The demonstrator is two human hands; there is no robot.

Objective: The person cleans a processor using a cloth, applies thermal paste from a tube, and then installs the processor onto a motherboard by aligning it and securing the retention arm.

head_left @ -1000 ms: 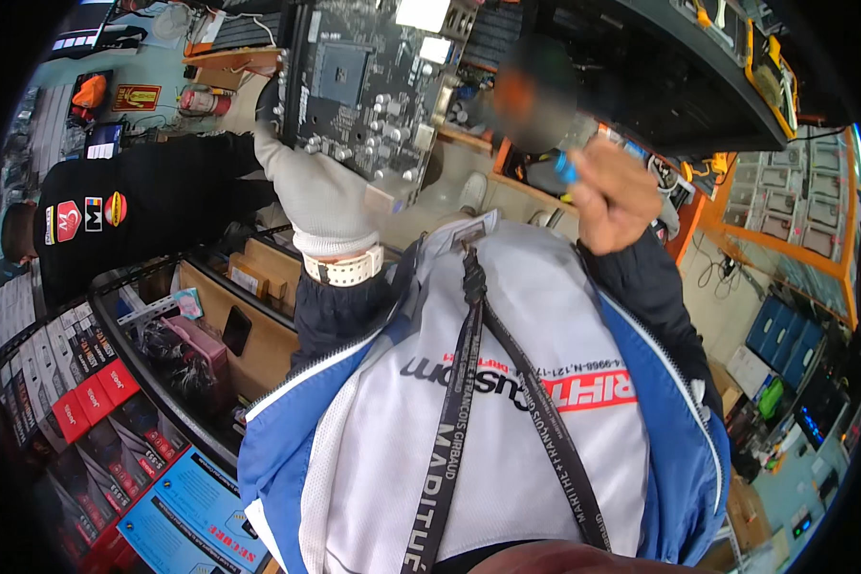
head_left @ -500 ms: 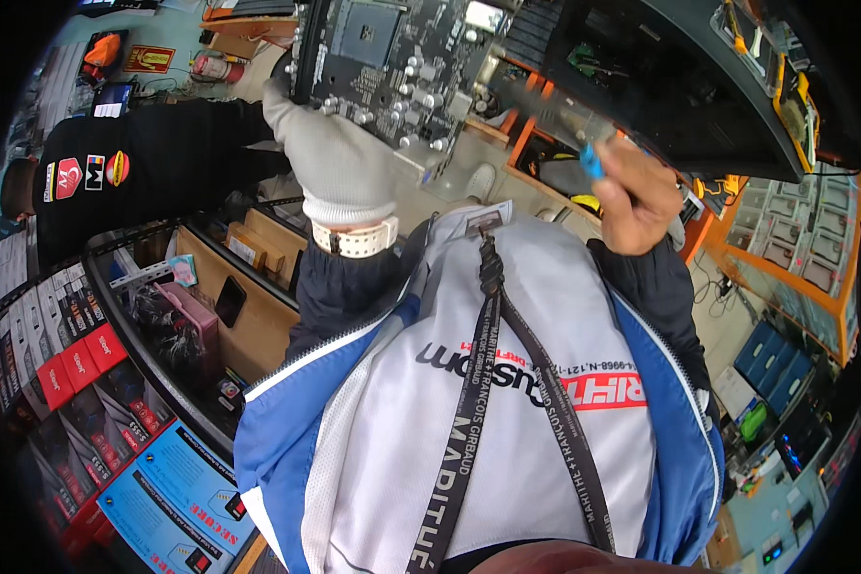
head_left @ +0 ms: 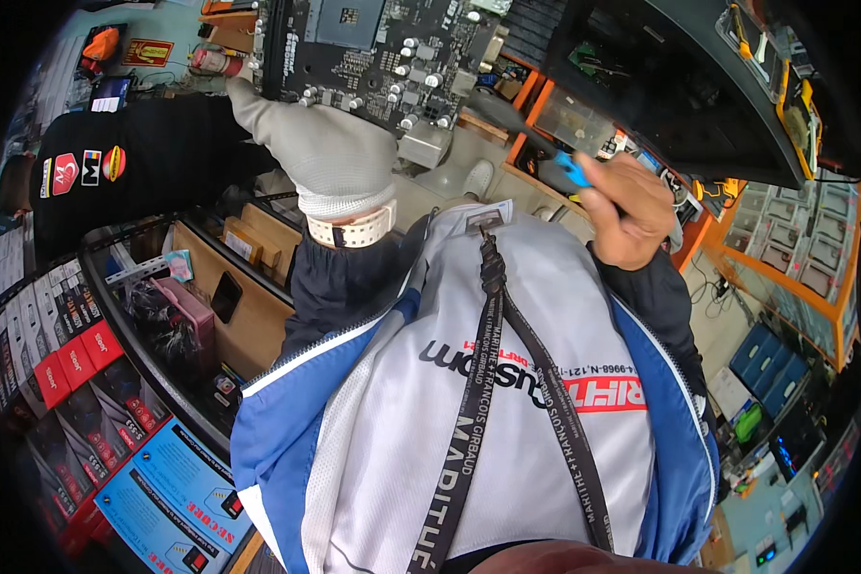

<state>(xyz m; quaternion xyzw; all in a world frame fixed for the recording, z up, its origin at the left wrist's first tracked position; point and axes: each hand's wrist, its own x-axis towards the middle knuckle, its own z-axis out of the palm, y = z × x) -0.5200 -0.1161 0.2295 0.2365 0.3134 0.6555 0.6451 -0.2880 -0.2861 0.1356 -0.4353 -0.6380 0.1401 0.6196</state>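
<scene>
My left hand [head_left: 320, 153], in a light grey glove, grips a dark motherboard [head_left: 354, 72] by its lower left edge. Its fingers are mostly hidden by the board. A square processor socket and several silver capacitors show on the board's face, and its top runs out of the picture. My bare right hand [head_left: 631, 206] is closed on a brush [head_left: 572, 169], blue near the fingers. The brush's dark far part is blurred and points up and left toward the board's right edge; whether it touches the board I cannot tell.
A person in a black top [head_left: 143, 148] is close on the left. Below are a black-edged cabinet [head_left: 129, 340] with a phone [head_left: 227, 297] inside, and stacked boxes [head_left: 167, 488]. A large black panel [head_left: 679, 77] stands at upper right, above an orange-framed display case [head_left: 784, 253].
The motherboard and my left hand have shifted slightly left and up. The brush has swung a little to the left, with my right hand nearly in place.
</scene>
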